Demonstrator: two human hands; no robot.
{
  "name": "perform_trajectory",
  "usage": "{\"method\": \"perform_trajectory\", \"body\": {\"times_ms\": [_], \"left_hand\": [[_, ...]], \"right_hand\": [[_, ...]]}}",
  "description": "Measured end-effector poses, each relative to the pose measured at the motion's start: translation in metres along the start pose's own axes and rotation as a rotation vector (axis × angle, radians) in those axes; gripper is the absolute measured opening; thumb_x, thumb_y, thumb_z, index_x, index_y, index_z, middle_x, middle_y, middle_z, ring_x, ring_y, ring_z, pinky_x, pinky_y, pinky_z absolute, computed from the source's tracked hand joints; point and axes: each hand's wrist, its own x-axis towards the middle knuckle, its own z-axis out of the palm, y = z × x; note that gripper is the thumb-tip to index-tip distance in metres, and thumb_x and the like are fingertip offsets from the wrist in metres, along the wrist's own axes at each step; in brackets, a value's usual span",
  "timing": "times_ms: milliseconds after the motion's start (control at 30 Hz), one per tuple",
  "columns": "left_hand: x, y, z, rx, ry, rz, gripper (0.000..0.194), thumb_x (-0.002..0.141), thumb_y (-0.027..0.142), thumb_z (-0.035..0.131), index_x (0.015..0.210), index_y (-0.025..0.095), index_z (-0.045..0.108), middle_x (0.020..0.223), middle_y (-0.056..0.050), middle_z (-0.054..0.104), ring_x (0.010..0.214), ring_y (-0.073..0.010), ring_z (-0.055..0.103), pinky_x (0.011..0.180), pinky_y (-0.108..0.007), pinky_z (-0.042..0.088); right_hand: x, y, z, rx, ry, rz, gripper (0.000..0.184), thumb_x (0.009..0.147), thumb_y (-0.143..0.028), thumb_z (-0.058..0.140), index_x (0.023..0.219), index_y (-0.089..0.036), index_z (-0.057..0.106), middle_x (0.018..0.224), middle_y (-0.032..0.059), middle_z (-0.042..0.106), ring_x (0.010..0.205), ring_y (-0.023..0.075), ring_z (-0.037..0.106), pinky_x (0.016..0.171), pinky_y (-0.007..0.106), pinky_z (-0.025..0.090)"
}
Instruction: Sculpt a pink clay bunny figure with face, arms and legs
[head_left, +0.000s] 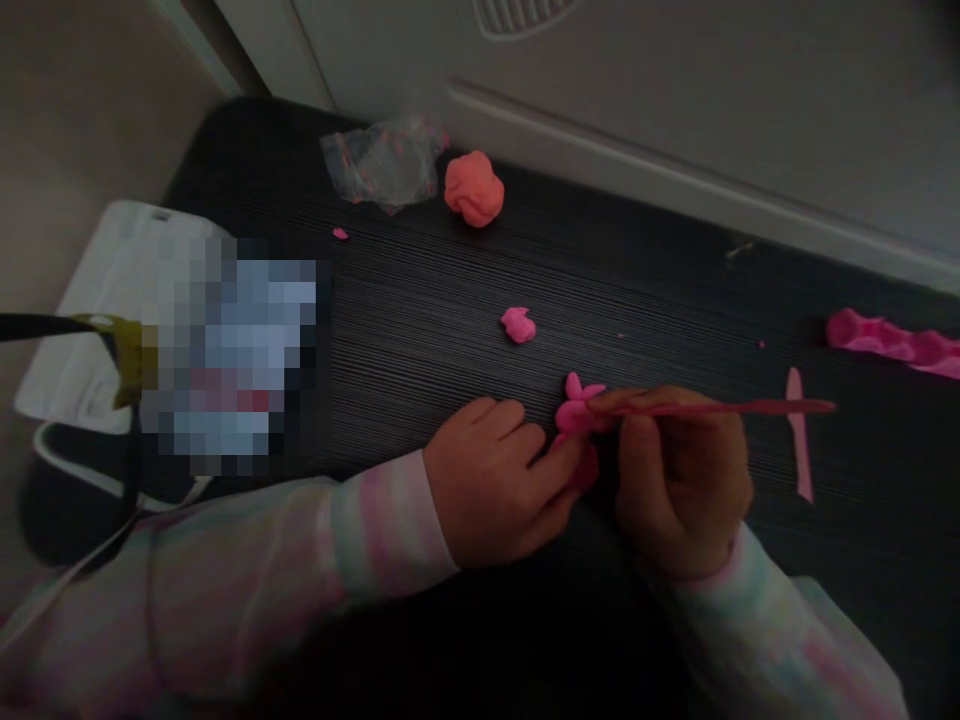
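The right grip (686,485) pinched a pink stick (757,407), its end at the pink clay figure (574,415), which the left grip (499,490) held in curled fingers. Beyond the left grip, a pink lump (518,325) and farther orange ball (474,188) lay on the tabletop (405,320).

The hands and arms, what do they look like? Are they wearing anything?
The left hand and right hand are bare, without gloves. Both arms wear long sleeves: the left sleeve and the right sleeve have soft pink, whitish and blue-green stripes.
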Motion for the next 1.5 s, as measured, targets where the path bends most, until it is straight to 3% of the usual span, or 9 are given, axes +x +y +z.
{"method": "perform_trajectory", "body": {"times_ms": [633,900,1067,1233,1500], "left_hand": [[-0.0009,-0.0005,0.0018,-0.013,0.037,-0.001,0.029,0.081,0.033,0.036,0.097,0.017,0.056,0.066,-0.004,0.055,0.064,-0.0177,0.046,0.054,-0.033,0.033],[-0.0011,0.0007,0.0017,0.000,0.031,-0.002,0.029,0.082,0.032,0.035,0.094,0.017,0.056,0.066,-0.003,0.055,0.063,-0.0177,0.046,0.055,-0.033,0.034],[-0.0006,0.0025,0.0023,0.014,0.057,-0.040,0.030,0.081,0.032,0.036,0.097,0.018,0.057,0.065,-0.003,0.055,0.063,-0.0183,0.046,0.055,-0.034,0.034],[-0.0010,0.0010,0.0026,0.026,0.038,-0.007,0.033,0.081,0.033,0.037,0.104,0.016,0.054,0.067,-0.003,0.056,0.063,-0.0180,0.047,0.055,-0.033,0.034],[-0.0018,0.0000,0.0024,0.029,0.025,0.000,0.037,0.081,0.034,0.037,0.110,0.015,0.050,0.068,-0.004,0.057,0.065,-0.0179,0.047,0.055,-0.033,0.035]], "right_hand": [[0.0007,0.0006,-0.0024,-0.053,-0.118,-0.045,0.021,0.077,-0.006,0.044,0.090,-0.021,0.049,0.085,0.0023,0.058,0.079,0.0169,0.057,0.073,0.040,0.047],[0.0022,0.0003,-0.0015,-0.117,-0.117,-0.091,0.019,0.077,-0.005,0.044,0.088,-0.019,0.049,0.082,0.0024,0.058,0.080,0.0157,0.057,0.071,0.035,0.048],[0.0015,0.0020,-0.0003,0.011,-0.039,-0.050,0.017,0.078,-0.007,0.044,0.088,-0.019,0.050,0.084,0.0029,0.058,0.078,0.0155,0.059,0.069,0.036,0.049],[0.0021,0.0018,0.0037,0.191,0.097,-0.097,0.022,0.080,-0.005,0.042,0.094,-0.022,0.049,0.082,-0.0003,0.056,0.073,0.0124,0.059,0.062,0.030,0.051],[0.0017,0.0046,0.0004,0.157,0.162,-0.080,0.020,0.079,-0.005,0.045,0.091,-0.019,0.051,0.082,0.0015,0.057,0.070,0.0117,0.058,0.059,0.027,0.049]]}}
